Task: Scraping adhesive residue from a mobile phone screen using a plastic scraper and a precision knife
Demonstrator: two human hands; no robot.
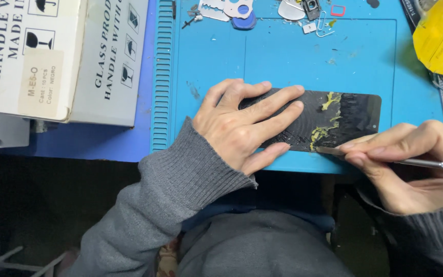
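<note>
A dark rectangular phone panel (357, 115) lies flat near the front edge of a blue work mat (283, 56). Yellowish glue residue (325, 131) streaks its right half. My left hand (242, 125) presses flat on the panel's left half, fingers spread. My right hand (411, 159) grips a thin metal scraper tool (426, 163) like a pen. The tool's flat blade tip touches the panel's lower edge beside the residue.
Two white cardboard boxes (52, 56) stand at the left, off the mat. Small metal parts, a blue round piece (243, 21) and a paper clip lie along the mat's far edge. A yellow crumpled sheet (439, 38) sits at the top right.
</note>
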